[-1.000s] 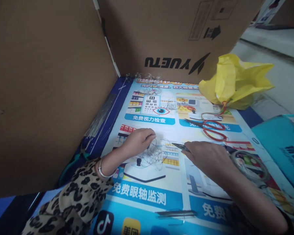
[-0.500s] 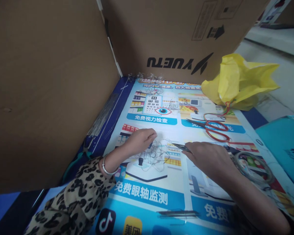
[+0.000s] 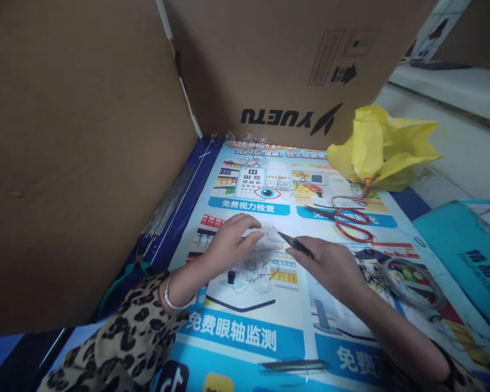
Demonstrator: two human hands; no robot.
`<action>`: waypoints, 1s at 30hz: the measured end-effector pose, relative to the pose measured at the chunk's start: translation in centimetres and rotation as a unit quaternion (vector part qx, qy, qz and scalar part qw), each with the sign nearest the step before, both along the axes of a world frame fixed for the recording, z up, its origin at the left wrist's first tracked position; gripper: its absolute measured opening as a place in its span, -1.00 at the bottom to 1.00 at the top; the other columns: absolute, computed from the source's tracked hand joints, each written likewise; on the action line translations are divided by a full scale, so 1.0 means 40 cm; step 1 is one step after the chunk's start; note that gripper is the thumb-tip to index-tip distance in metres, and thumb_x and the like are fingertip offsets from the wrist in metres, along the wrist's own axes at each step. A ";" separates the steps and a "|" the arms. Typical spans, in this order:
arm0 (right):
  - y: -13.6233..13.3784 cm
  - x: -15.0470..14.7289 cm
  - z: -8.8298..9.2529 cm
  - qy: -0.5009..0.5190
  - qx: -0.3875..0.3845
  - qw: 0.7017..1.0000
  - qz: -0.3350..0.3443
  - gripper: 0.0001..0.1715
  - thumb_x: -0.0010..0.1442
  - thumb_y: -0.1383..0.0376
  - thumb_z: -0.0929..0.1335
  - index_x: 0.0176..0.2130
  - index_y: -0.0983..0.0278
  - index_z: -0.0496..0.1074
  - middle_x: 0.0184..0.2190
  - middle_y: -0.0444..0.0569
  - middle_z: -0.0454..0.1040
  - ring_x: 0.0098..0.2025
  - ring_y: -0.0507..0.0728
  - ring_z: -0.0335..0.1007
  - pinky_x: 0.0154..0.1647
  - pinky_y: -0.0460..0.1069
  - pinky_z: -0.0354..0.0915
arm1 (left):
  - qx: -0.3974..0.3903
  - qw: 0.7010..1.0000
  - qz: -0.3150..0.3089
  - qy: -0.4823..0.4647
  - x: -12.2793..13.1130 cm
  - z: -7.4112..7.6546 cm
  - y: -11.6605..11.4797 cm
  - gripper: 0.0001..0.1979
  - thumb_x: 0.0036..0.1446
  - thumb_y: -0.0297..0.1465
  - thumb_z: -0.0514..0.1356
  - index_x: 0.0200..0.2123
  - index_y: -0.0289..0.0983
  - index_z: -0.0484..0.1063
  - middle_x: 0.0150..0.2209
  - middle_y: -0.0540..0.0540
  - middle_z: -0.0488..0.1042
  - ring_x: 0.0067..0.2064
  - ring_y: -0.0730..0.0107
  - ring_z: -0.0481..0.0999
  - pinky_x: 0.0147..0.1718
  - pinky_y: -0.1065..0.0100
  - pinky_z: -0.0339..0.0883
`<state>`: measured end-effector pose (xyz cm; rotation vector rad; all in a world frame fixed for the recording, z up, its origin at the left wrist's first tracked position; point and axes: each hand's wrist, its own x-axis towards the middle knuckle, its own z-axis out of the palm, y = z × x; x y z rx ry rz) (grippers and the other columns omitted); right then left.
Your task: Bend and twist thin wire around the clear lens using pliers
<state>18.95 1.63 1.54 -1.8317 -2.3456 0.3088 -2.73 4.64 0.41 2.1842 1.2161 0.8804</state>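
Note:
My left hand (image 3: 233,244) is over a tangle of thin wire (image 3: 256,269) on the printed poster. Its thumb and forefinger are apart, with nothing visible between them. My right hand (image 3: 332,265) is closed around needle-nose pliers (image 3: 292,242), the handles hidden in the palm. The dark, pointed jaws face left, toward my left fingers. A fine bit of wire shows near the jaw tip; whether the jaws grip it I cannot tell. Red-handled scissors (image 3: 353,224) lie beyond my right hand. A coil of clear line or wire (image 3: 412,283) rests to its right.
Cardboard panels (image 3: 269,65) stand at the back and left. A yellow bag (image 3: 375,149) sits at the far right, above a teal box (image 3: 465,256). Straight wires (image 3: 169,198) and teal-handled pliers (image 3: 124,275) lie along the left edge. Thin metal rods (image 3: 294,366) lie in front.
My left thumb and fingers have spread from a closed pinch. My right hand and the pliers have shifted a little left. The whole view has tilted slightly.

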 end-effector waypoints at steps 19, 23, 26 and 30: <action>-0.037 -0.073 -0.055 0.314 -0.071 0.946 -0.028 -0.61 0.16 0.04 0.22 -0.38 0.27 0.40 -0.52 -0.16 0.39 -0.44 0.05 0.28 -0.44 -0.10 0.17 | -0.048 0.988 0.074 -0.123 0.026 0.027 -0.056 -0.73 0.23 -0.33 -0.05 -0.46 -0.27 0.31 -0.46 -0.03 0.37 -0.34 0.42 0.37 -0.33 0.39 0.24; -0.030 -0.059 -0.035 0.361 -0.066 0.927 -0.075 -0.65 0.14 0.05 0.24 -0.40 0.27 0.38 -0.53 -0.17 0.37 -0.44 0.04 0.28 -0.43 -0.11 0.18 | -0.003 0.999 0.035 -0.038 0.018 0.035 -0.046 -0.72 0.22 -0.38 -0.05 -0.54 -0.27 0.22 -0.51 0.00 0.30 -0.40 0.44 0.31 -0.40 0.41 0.17; -0.026 -0.060 -0.018 0.402 -0.074 0.911 -0.064 -0.69 0.13 0.08 0.25 -0.37 0.26 0.39 -0.49 -0.16 0.39 -0.39 0.04 0.29 -0.38 -0.11 0.20 | -0.002 1.000 -0.021 0.021 0.025 0.027 -0.050 -0.74 0.22 -0.39 -0.06 -0.52 -0.27 0.22 -0.51 0.01 0.27 -0.41 0.44 0.28 -0.41 0.41 0.15; -0.029 -0.068 -0.022 0.425 -0.103 0.899 -0.034 -0.73 0.10 0.12 0.28 -0.42 0.28 0.37 -0.53 -0.17 0.33 -0.43 0.01 0.23 -0.41 -0.11 0.18 | -0.025 0.996 -0.069 0.043 0.035 0.018 -0.059 -0.75 0.22 -0.39 -0.04 -0.50 -0.28 0.26 -0.50 0.01 0.30 -0.41 0.45 0.29 -0.42 0.42 0.15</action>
